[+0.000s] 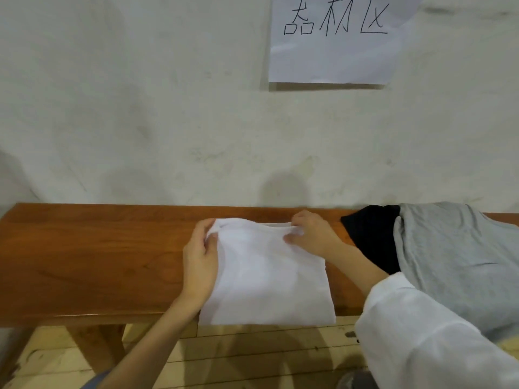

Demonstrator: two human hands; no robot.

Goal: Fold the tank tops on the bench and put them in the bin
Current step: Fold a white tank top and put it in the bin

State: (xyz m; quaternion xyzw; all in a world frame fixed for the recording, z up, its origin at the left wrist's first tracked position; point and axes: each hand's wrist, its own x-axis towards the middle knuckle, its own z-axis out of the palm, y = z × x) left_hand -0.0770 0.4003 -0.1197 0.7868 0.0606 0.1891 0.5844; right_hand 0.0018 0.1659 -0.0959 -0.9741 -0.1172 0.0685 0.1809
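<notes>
A white tank top [266, 276] lies partly folded on the wooden bench [92, 256], its near edge hanging just over the bench's front. My left hand [200, 256] pinches its far left corner between thumb and fingers. My right hand [310, 234] grips its far right edge, fingers curled into the cloth. A black tank top [370, 237] and a grey tank top [455, 256] lie in a heap on the bench to the right. The bin is not in view.
A white wall [168, 108] rises directly behind the bench, with a paper sign [334, 40] taped high up. Below the bench shows a pale wooden floor [252, 357] and a bench leg [95, 349].
</notes>
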